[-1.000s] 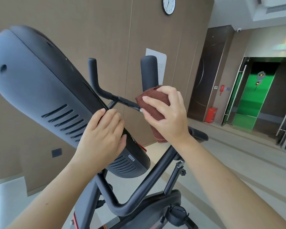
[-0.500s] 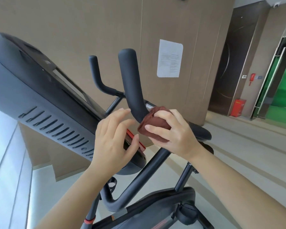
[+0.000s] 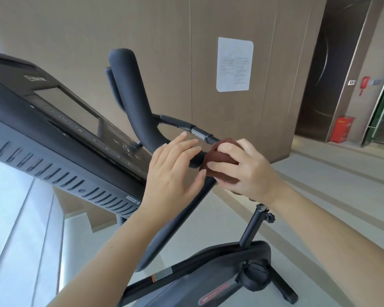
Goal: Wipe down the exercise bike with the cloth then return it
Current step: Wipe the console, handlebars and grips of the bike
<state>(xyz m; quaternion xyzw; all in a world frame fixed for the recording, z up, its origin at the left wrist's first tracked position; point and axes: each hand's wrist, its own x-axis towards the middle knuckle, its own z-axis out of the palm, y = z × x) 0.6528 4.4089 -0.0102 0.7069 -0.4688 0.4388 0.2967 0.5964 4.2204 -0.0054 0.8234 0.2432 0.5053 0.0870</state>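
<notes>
A white paper notice (image 3: 234, 64) on the wall — a red box (image 3: 341, 129) beside the dark door (image 3: 329, 69).

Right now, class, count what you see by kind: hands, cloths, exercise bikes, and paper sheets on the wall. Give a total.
hands: 2, the left hand and the right hand
cloth: 1
exercise bike: 1
paper sheet: 1
total: 5

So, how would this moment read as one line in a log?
step: wiping handlebar | right hand: grips brown cloth on it | left hand: open, beside cloth | return: not yet done
</notes>
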